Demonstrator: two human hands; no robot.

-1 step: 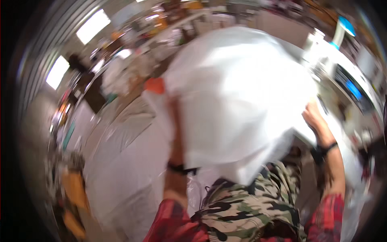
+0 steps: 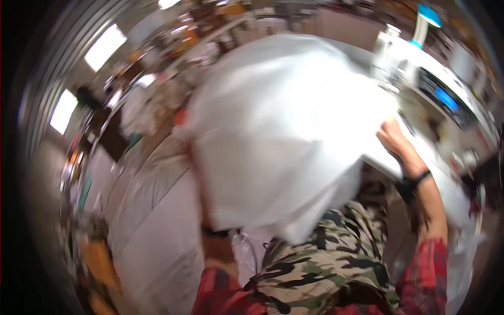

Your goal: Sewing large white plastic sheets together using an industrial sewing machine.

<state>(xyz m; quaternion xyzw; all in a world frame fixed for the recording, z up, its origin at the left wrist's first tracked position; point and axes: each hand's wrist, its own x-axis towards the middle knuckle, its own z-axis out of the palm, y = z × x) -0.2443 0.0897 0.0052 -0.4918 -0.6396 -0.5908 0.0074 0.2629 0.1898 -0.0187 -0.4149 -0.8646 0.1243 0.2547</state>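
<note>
Left of 2 head cameras, fisheye, looking down, close above white sheet [image 2: 262, 142]

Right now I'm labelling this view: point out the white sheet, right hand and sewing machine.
White sheet [image 2: 268, 136]: head view, on its broad middle.
Right hand [image 2: 395, 138]: head view, on the hand's middle.
Sewing machine [image 2: 446, 98]: head view, on its front panel.

Sleeves [image 2: 428, 268] are plaid (mostly red) — trousers [image 2: 310, 265] camouflage.
</note>
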